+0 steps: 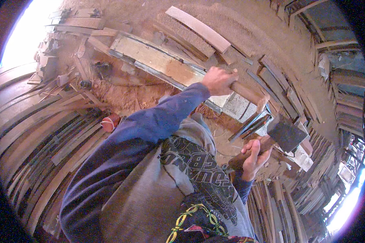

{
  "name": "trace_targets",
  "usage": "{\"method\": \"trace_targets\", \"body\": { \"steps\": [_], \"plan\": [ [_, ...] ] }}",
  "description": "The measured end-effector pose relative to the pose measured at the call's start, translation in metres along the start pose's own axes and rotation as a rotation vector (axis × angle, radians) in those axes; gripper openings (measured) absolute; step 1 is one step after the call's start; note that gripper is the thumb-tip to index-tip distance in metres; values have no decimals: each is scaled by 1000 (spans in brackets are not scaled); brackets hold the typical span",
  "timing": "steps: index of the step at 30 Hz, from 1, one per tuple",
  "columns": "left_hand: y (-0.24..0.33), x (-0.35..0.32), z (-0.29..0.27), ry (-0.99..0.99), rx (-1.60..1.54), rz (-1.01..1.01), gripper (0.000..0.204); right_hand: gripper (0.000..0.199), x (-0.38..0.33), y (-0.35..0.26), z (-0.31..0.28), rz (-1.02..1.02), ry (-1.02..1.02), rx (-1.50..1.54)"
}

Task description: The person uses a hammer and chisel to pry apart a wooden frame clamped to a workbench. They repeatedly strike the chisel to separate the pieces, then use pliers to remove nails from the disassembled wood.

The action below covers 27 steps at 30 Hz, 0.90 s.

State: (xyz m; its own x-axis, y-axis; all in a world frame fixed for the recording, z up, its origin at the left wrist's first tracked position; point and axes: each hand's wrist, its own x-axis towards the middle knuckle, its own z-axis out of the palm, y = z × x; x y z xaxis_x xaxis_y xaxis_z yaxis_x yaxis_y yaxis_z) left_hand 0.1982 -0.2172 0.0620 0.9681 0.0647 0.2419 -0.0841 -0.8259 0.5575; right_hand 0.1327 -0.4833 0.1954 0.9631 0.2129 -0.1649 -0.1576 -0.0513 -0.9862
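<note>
Wooden and stiff, the stave [247, 92] is gripped at its near end by the left hand [218, 80], while the right hand [253, 156] clasps the handle of a heavy-looking, head-weighted hatchet [286, 133] just below it.

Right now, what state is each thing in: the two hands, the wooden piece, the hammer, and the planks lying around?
Left hand: closed around the wooden stake's upper end.
Long brown wooden stake: held slanted, lower end near the pale block.
Right hand: gripped on the hammer handle.
Dark square-headed hammer: raised, head off the wood.
Pale grey block: lying flat beneath the stake.
Curved thin wooden strips: stacked loosely on the ground.
Wide weathered plank: lying flat.
</note>
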Motion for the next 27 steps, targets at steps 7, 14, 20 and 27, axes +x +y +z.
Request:
{"method": "trace_targets", "body": {
  "steps": [7, 14, 20, 27],
  "plan": [
    [1, 8, 28, -282, 162, -41, 42, 24, -26, 16, -13, 112, 237, 73],
    [19, 22, -9, 289, 27, 238, 40, 21, -15, 18, -8, 203, 238, 44],
    [7, 14, -5, 383, -166, 90, 38, 22, -4, 8, -1, 109, 137, 21],
    [-1, 13, -26, 190, -56, -116, 29, 22, -7, 12, -12, 82, 76, 8]
  ]
}}
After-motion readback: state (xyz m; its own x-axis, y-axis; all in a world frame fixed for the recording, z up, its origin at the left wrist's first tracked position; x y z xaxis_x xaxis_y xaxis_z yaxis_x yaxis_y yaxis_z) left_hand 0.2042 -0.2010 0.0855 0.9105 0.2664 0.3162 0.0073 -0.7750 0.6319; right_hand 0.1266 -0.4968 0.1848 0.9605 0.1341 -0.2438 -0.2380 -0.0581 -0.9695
